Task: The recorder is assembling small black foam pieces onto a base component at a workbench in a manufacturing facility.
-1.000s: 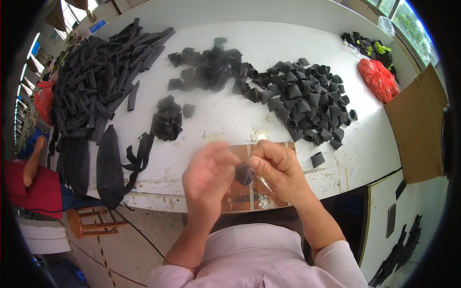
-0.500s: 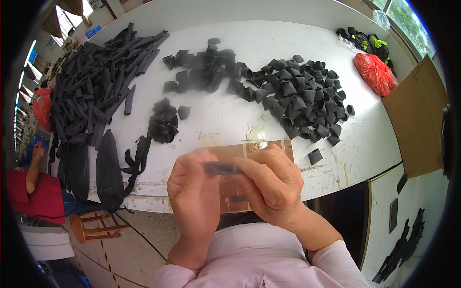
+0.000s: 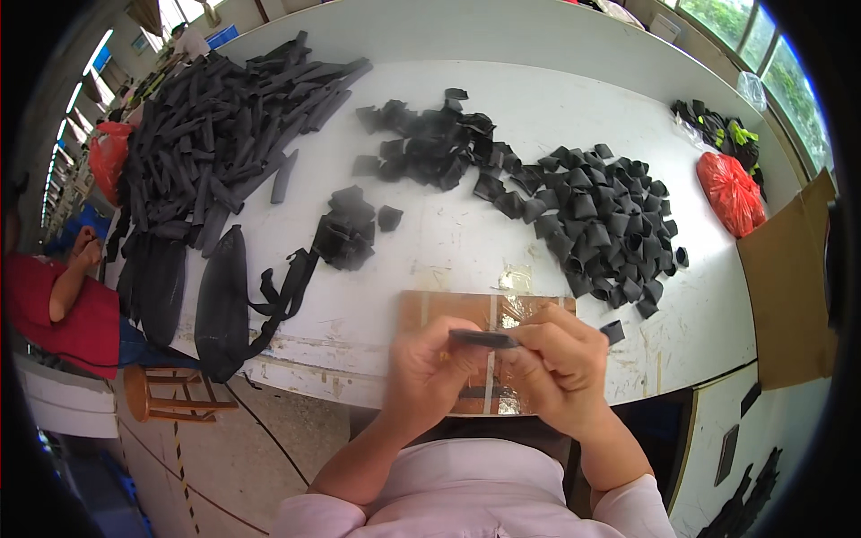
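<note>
Between my two hands is a short black fabric tube (image 3: 484, 338), looking flattened and seen nearly edge-on. My left hand (image 3: 430, 372) pinches its left end, and my right hand (image 3: 560, 363) grips the right end between thumb and fingers. Both hands are raised above a brown taped cardboard sheet (image 3: 421, 309) at the table's near edge. One loose black tube piece (image 3: 613, 332) lies just right of my right hand. Farther right and back spreads a big heap of similar short pieces (image 3: 605, 211).
Long black tubes (image 3: 206, 134) are piled at the left of the white table (image 3: 430, 242). More short pieces (image 3: 430, 139) lie at the back middle, with a smaller cluster (image 3: 348, 229) nearer. A red bag (image 3: 731, 193) and cardboard (image 3: 789, 278) stand right. A person in red (image 3: 67, 309) sits left.
The flat black tube is now held more level and seen thinner, still between both hands. My view has shifted, so the table's contents appear farther right and lower.
</note>
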### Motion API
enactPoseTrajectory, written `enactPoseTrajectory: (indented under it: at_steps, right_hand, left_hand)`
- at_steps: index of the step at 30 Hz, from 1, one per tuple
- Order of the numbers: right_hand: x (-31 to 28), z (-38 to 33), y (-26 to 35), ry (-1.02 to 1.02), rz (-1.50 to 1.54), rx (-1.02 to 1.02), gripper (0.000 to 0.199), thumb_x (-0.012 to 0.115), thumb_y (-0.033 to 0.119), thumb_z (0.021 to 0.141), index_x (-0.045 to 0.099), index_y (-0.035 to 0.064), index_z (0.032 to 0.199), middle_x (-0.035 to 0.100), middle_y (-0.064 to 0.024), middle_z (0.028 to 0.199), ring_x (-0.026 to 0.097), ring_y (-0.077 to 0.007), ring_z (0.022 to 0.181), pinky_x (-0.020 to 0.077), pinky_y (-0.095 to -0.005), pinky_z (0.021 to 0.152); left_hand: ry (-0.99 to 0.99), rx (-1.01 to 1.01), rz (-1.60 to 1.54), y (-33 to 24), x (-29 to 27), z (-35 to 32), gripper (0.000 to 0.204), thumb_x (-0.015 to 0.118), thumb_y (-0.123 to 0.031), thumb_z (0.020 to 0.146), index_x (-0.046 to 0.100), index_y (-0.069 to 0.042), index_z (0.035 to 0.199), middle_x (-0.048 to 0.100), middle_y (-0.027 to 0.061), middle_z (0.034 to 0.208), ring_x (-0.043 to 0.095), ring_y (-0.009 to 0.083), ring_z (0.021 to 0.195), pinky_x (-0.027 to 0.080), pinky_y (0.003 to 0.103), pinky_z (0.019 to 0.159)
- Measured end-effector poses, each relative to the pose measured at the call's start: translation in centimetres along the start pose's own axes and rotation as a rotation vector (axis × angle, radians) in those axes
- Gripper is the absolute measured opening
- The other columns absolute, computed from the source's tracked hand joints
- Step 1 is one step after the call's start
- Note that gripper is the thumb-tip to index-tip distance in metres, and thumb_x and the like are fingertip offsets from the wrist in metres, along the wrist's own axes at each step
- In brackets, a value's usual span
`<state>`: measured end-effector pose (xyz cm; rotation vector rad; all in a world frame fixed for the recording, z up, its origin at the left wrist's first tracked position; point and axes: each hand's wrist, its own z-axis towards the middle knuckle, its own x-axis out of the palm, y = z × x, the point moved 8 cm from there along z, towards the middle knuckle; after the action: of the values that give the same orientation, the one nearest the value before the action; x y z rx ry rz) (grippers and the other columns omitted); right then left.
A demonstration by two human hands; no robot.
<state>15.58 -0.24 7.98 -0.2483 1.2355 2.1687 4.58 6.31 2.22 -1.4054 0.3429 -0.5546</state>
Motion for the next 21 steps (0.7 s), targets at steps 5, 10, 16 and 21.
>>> enactPoseTrajectory:
  at_steps: [5, 10, 16, 21]
  right_hand:
    - [-5.2, 1.9, -6.5, -0.416, 0.942, 0.336, 0.026, 0.047, 0.021, 0.089, 0.057, -0.0030, 0.091, 0.054, -0.0008, 0.067, 0.044, -0.0075, 0.053, 0.0334, -0.0180, 0.046]
    - [0.0, -4.7, -10.9, -0.227, 0.620, 0.762, 0.034, 0.047, 0.028, 0.090, 0.058, -0.0039, 0.089, 0.054, -0.0032, 0.066, 0.047, -0.0085, 0.054, 0.0381, -0.0200, 0.049]
    - [4.0, -10.0, -10.4, -0.072, 0.626, 0.940, 0.028, 0.050, 0.023, 0.089, 0.059, -0.0028, 0.087, 0.056, -0.0025, 0.066, 0.048, -0.0065, 0.059, 0.0393, -0.0186, 0.052]
    - [6.8, -9.7, -8.9, 0.245, 0.398, 0.817, 0.014, 0.057, 0.012, 0.083, 0.059, -0.0018, 0.084, 0.053, -0.0060, 0.063, 0.051, -0.0120, 0.055, 0.0406, -0.0253, 0.050]
  left_hand:
    - [-0.171, 0.111, 0.299, 2.2, -2.8, 3.8, 0.011, 0.056, -0.009, 0.082, 0.057, 0.001, 0.087, 0.058, 0.0079, 0.074, 0.054, 0.0129, 0.065, 0.043, 0.022, 0.057]
    - [-0.383, 0.121, 1.221, 8.4, -8.7, 12.4, 0.027, 0.060, -0.009, 0.076, 0.053, 0.004, 0.099, 0.050, 0.0170, 0.104, 0.049, 0.0297, 0.095, 0.044, 0.037, 0.075]
    - [-0.298, 0.112, 1.301, 13.1, -11.8, 13.8, 0.022, 0.061, -0.009, 0.074, 0.059, 0.002, 0.092, 0.059, 0.0147, 0.082, 0.057, 0.0294, 0.080, 0.046, 0.035, 0.070]
    - [-0.275, -0.489, -0.335, 13.5, -9.0, 5.0, 0.008, 0.056, -0.008, 0.082, 0.060, -0.003, 0.086, 0.060, 0.0049, 0.077, 0.052, 0.0103, 0.062, 0.041, 0.021, 0.054]
